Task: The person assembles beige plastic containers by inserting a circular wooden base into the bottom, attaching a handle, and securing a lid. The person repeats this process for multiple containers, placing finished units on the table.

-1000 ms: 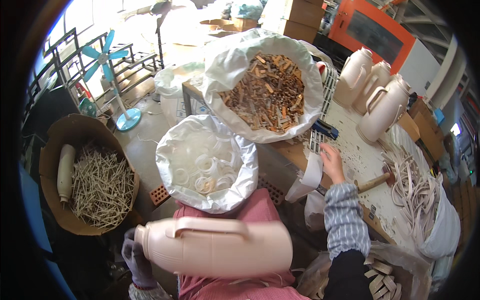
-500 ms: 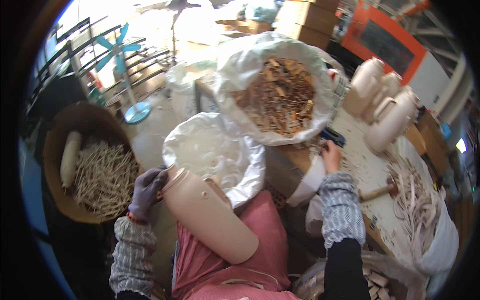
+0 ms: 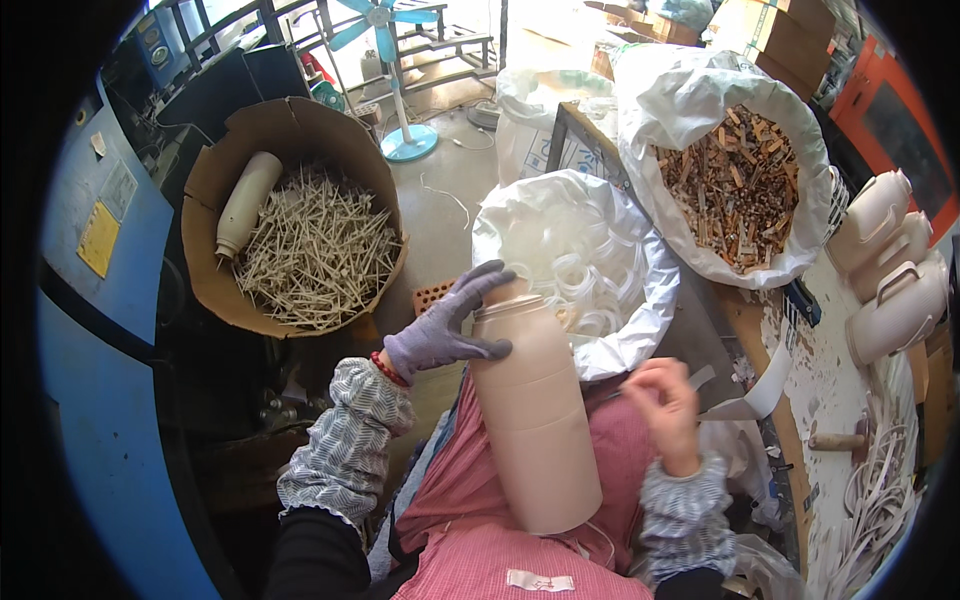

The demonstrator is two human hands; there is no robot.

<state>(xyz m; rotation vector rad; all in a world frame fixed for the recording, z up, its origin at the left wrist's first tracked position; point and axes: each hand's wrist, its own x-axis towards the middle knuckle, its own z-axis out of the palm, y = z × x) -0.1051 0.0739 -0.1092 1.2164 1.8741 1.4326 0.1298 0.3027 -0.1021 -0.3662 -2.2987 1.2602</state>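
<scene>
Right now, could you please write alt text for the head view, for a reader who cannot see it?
A gloved left hand grips the top of a tall beige plastic jug standing on a pink-aproned lap, while the bare right hand hovers beside it. Around are a white bag of pale plastic rings, a cardboard tub of thin sticks and a sack of brown offcuts.

Cardboard bin (image 3: pixel 215 180) of pale sticks, blue fan (image 3: pixel 385 25) behind, white sack (image 3: pixel 690 95) of brown scraps right.
</scene>
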